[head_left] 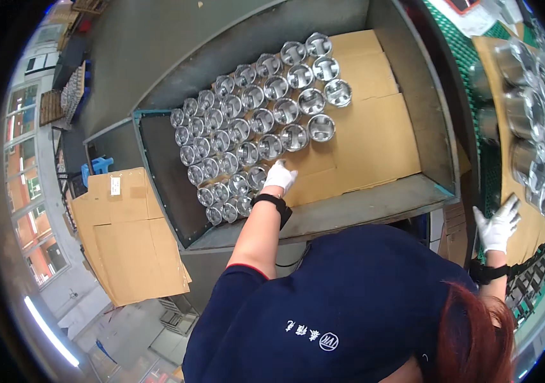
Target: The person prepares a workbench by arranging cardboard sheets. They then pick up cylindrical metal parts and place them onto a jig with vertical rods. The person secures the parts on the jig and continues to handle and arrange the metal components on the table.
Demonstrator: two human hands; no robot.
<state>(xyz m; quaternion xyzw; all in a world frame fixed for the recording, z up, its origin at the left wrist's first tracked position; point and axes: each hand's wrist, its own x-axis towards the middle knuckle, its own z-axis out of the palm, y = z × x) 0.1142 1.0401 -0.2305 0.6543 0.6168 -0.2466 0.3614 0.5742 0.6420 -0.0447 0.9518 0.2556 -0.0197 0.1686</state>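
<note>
My left hand (280, 177), in a white glove, is over the steel box at the near edge of the rows of metal pistons (261, 120). Its thumb stands apart from the forefinger with nothing seen between them. Right beside its fingers is a piston (257, 177); whether they touch it I cannot tell. Over on the right, my right hand (498, 225), gloved in white too, is open with thumb and fingers spread. It is by the near end of a cardboard sheet (507, 137), where more shiny pistons (528, 115) stand close together.
The grey steel box (349, 205) has raised walls and a cardboard liner (381, 137). A flattened cardboard piece (133, 239) leans outside its left end, near a blue plastic item (97, 167). Green mesh matting (454, 48) covers the surface on the right.
</note>
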